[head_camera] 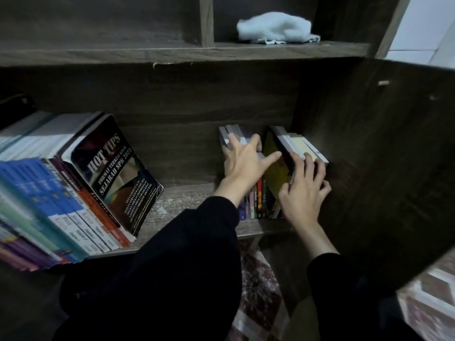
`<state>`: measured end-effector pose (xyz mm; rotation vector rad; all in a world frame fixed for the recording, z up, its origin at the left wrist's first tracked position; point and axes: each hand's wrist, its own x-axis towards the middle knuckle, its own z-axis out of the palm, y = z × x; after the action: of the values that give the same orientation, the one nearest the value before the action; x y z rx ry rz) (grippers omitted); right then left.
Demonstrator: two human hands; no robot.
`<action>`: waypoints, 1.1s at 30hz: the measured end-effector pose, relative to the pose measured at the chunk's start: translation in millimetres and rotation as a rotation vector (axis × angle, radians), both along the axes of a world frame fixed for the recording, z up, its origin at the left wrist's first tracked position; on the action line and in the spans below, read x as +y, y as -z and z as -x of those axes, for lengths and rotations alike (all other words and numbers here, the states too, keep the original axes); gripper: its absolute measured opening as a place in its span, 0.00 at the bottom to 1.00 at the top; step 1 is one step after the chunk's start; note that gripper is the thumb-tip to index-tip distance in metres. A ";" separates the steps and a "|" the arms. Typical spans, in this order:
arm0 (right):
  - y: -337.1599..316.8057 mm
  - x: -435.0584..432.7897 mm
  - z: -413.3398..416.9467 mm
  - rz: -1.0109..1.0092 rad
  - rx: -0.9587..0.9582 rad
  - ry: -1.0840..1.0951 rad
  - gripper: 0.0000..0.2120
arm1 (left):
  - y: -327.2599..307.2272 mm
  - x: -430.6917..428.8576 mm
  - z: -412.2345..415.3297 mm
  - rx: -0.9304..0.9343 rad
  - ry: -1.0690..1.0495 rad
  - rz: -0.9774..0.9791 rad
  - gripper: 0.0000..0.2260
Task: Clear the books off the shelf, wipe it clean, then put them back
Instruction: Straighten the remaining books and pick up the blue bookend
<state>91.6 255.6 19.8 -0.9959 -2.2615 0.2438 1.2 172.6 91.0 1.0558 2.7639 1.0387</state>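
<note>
Shelf unit, dark wood-grain, seen by me through the head camera.
- Shelf: middle board, with pale dusty scuffs on the bare stretch at its centre. White tiled wall past the right side panel; patterned rug on the floor below.
- Cloth: pale, bunched, lying in the right compartment of the board above.
- Tall books: a row at the left end with spines towards me and blue and white bands. The row tilts, and the black "HOT TIPS" book at its right end shows its cover.
- Small paperbacks: at the right end of the shelf, beside the side panel. They stand on end, long axis vertical, with red, black and pink spines facing me. The rightmost few lean away to the right, leaving a V-shaped gap.
- Left hand: fingers spread flat over the tops of the upright group, thumb stretched towards the gap.
- Right hand: fingers curled over the leaning group, grasping it.
- Both sleeves black.
</note>
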 end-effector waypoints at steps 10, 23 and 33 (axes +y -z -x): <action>-0.2 -15.4 7.0 -0.051 0.068 0.069 0.37 | -4.3 -31.0 51.6 -0.419 -0.450 -0.124 0.33; 84.4 -109.1 73.9 0.427 -0.158 -0.456 0.50 | -4.6 -103.3 69.4 -0.354 -0.413 -0.269 0.28; 88.1 -198.0 142.4 0.596 -0.012 -0.762 0.48 | -19.0 -175.5 98.9 -0.027 -0.472 -0.031 0.30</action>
<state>-50.9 57.6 -68.3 -0.3277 -2.5370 1.2887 -97.7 -2.9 110.1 0.3845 3.0564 1.1192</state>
